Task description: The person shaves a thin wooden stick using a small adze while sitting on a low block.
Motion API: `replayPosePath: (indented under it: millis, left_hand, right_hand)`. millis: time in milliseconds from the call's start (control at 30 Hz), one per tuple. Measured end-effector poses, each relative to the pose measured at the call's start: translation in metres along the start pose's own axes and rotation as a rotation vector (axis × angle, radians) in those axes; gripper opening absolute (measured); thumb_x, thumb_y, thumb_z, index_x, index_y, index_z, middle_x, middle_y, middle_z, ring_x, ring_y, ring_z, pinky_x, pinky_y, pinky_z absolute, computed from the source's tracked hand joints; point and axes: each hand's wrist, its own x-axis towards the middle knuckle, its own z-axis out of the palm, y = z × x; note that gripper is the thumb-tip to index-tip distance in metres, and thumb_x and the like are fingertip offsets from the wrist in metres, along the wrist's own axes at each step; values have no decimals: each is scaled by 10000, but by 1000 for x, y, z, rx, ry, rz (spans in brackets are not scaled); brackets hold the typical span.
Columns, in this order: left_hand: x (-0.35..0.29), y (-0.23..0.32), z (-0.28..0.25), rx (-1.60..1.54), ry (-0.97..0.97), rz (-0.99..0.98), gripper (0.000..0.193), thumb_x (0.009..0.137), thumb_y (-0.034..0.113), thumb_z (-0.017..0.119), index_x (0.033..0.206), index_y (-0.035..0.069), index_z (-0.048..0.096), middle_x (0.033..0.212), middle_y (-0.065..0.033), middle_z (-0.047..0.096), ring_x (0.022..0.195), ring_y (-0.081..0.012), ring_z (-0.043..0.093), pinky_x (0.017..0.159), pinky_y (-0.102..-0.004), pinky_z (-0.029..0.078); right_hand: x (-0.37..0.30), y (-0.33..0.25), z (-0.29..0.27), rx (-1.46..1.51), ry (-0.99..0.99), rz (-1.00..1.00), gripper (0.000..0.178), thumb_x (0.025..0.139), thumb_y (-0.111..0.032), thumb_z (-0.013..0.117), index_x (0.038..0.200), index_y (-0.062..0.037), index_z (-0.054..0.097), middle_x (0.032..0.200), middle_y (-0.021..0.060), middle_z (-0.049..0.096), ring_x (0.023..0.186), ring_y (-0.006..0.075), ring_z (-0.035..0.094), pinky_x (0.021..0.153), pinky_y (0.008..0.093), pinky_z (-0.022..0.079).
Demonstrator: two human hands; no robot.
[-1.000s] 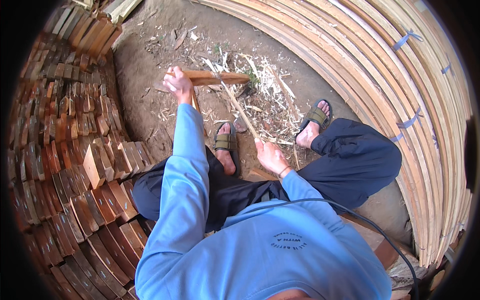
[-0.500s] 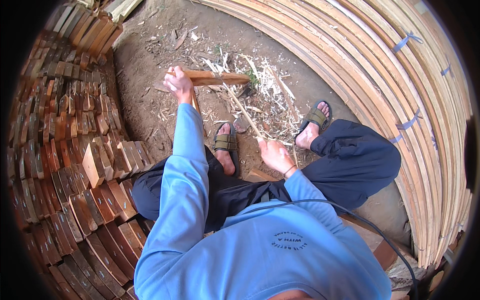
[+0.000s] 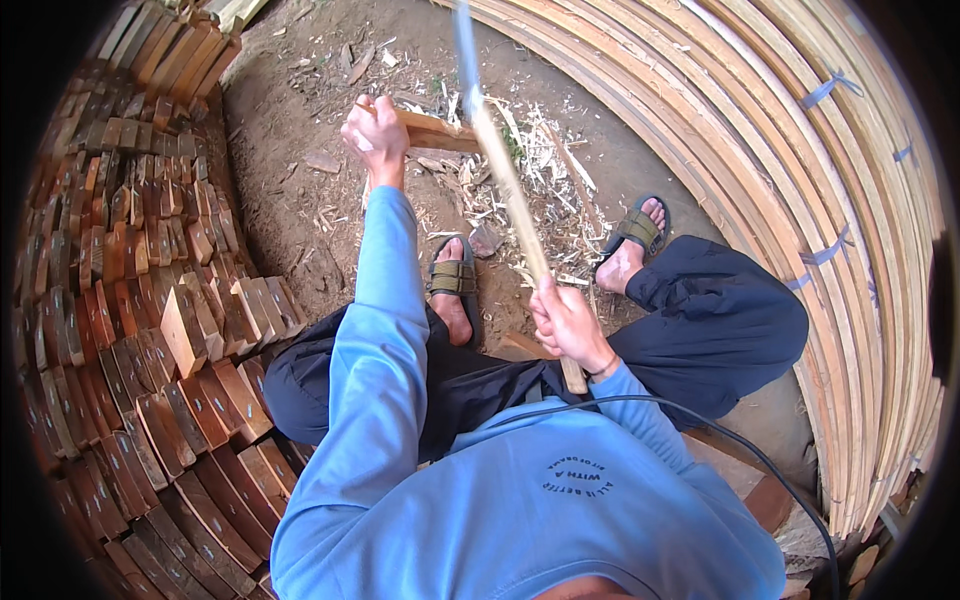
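My left hand [image 3: 375, 130] is closed around the left end of a brown piece of wood [image 3: 435, 130], which lies roughly level above the ground. My right hand [image 3: 568, 322] grips the pale wooden handle [image 3: 515, 200] of a long-handled machete; the handle's butt sticks out below the fist. Its narrow grey-blue blade [image 3: 466, 55] points away from me, in line with the handle and smeared by motion. Seen from above, the handle passes across the far right end of the wood and hides it.
Pale wood shavings [image 3: 555, 165] litter the dirt between and beyond my sandalled feet. Stacked short boards [image 3: 150, 330] rise on the left. Long planks tied with blue strips [image 3: 720, 130] curve along the right. A black cable [image 3: 720, 430] runs across my shirt.
The machete has swung up from the wood, its blade now raised and pointing away. My right hand has come slightly right and nearer. My left hand has shifted a little right and farther away.
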Motion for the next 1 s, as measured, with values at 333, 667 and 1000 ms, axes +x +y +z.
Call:
replayPosePath:
  millis: [333, 667, 1000]
  left_hand:
    - [6, -15, 2, 53, 80, -29, 361, 829, 234, 497, 713, -92, 597, 713, -326, 626, 691, -467, 636, 709, -524, 467]
    - [3, -2, 4, 36, 17, 21, 316, 817, 230, 503, 725, -50, 619, 711, -300, 631, 677, -459, 636, 674, -506, 480]
    - [5, -11, -2, 4, 33, 16, 340, 829, 232, 493, 719, -69, 604, 676, -299, 617, 633, -437, 618, 661, -505, 473]
  right_hand:
    - [57, 30, -5, -897, 476, -314, 679, 1044, -501, 358, 737, 47, 616, 680, 253, 597, 642, 404, 601, 607, 481, 472]
    - [20, -26, -1, 412, -158, 317, 548, 1001, -641, 376, 860, -114, 428, 577, -83, 295, 414, 15, 236, 362, 184, 181]
    - [-10, -39, 7, -668, 375, -221, 634, 1061, -464, 349, 744, 48, 550, 630, 232, 538, 623, 434, 550, 636, 503, 423]
